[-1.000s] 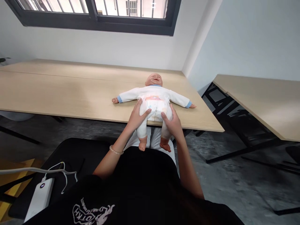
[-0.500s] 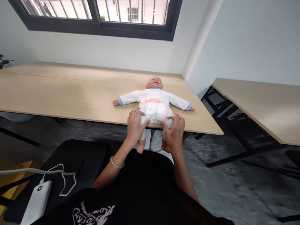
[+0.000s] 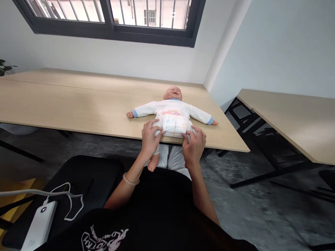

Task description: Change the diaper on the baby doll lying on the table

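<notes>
A baby doll [image 3: 173, 93] in a white top with blue cuffs lies on its back at the table's front edge, arms spread and legs hanging toward me. Around its hips sits a white diaper [image 3: 175, 122] with coloured prints. My left hand [image 3: 150, 138] is closed on the diaper's edge at the left leg opening, thumb and fingers pinched. On the other side, my right hand [image 3: 194, 146] pinches the diaper's edge at the right leg opening. One bare foot [image 3: 153, 163] shows below my left hand; the other foot is hidden behind my right hand and wrist.
The long wooden table [image 3: 78, 104] runs along the wall under a barred window [image 3: 149, 14]. A second table [image 3: 285, 115] stands at right across a gap. To my left, a black chair [image 3: 96, 174] holds a white power bank [image 3: 40, 223] with cables.
Both hands stay at the diaper's leg openings, with the thumbs moved outward and fingers more pinched. The diaper front looks flatter and wider. One foot has become hidden behind my right hand.
</notes>
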`<control>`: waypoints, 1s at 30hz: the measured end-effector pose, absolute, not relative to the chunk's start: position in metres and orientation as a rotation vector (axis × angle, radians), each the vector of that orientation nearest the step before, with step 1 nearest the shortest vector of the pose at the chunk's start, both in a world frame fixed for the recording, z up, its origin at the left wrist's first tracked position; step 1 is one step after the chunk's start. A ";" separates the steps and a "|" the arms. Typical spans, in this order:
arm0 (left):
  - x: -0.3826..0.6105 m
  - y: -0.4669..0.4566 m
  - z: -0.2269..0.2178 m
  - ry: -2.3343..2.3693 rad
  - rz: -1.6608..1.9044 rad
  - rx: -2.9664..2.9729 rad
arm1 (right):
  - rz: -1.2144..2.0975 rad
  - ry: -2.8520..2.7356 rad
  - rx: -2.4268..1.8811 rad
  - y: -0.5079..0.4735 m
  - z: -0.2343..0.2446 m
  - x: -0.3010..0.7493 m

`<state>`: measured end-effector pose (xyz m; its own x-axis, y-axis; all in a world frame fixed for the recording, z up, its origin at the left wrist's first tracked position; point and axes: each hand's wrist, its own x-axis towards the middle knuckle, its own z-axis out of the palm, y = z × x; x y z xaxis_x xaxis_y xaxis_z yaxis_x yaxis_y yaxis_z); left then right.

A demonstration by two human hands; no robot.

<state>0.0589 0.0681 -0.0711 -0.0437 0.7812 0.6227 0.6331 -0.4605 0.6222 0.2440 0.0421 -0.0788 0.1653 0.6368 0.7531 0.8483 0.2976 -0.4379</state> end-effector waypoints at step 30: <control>0.059 0.073 -0.066 1.467 1.594 1.984 | -0.041 -1.492 -1.364 0.050 -0.068 0.249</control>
<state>0.0590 0.0733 -0.0661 -0.0765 0.7775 0.6242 0.5576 -0.4857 0.6732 0.2494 0.0505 -0.0682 0.2173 0.6969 0.6835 0.7332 0.3457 -0.5855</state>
